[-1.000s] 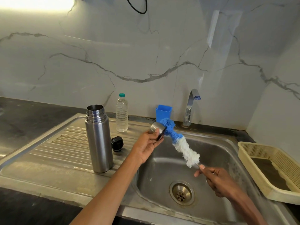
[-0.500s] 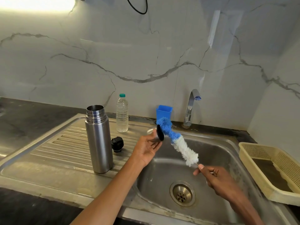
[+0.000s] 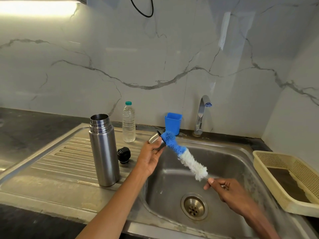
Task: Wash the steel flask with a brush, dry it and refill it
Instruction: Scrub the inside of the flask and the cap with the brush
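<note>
over the sink (image 3: pixel 241 152), left hand (image 3: pixel 151 157) grips the flask's cup (image 3: pixel 155 139), right hand (image 3: pixel 227 188) pinches the brush (image 3: pixel 183 156) scrubbing it; left of the sink, flask (image 3: pixel 103 150) stands uncapped, likely unwashed; drying and refilling remain.

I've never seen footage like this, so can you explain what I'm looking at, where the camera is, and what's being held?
There is no machine here: a person wears a camera on the head, looking down at both hands over a steel sink. The left hand holds the flask's steel cup lid. The right hand grips the handle of a blue and white bottle brush, whose tip meets the lid. On the drainboard stand the open steel flask, a black stopper and a water bottle.
</note>
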